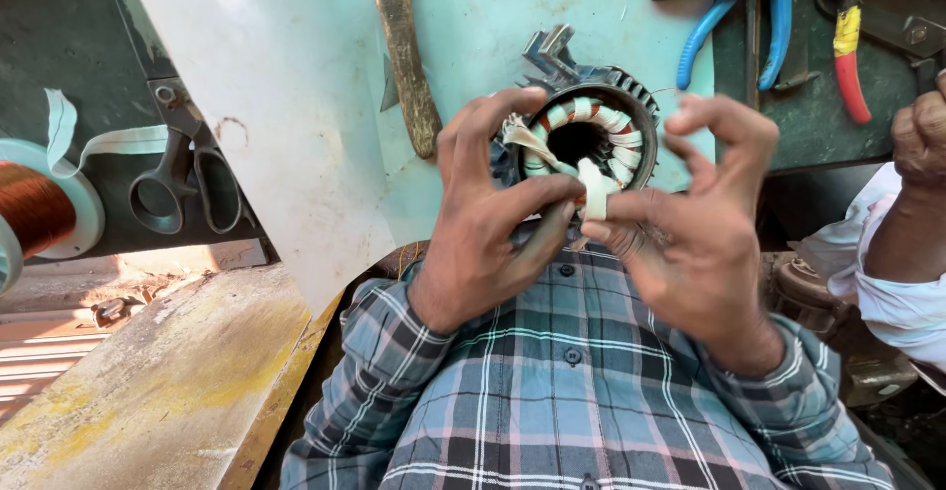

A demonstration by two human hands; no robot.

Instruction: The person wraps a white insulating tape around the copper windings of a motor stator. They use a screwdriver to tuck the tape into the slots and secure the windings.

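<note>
A: Status of hands?

B: Both raised in front of the chest, backs turned toward the camera. Left hand is curled, fingers bent inward, thumb laid across toward the right, tip pressed near the index finger. Wrist is bent slightly back.

A: And the right?

B: Right hand is held higher at the fingertips. Thumb and index finger are pinched together at the left side of the hand; the other fingers are arched up and spread loosely.

A: Arms?

B: Both forearms are covered by plaid sleeves, elbows kept low and wide, wrists angled in toward each other. Thumbs are nearly touching.
</note>
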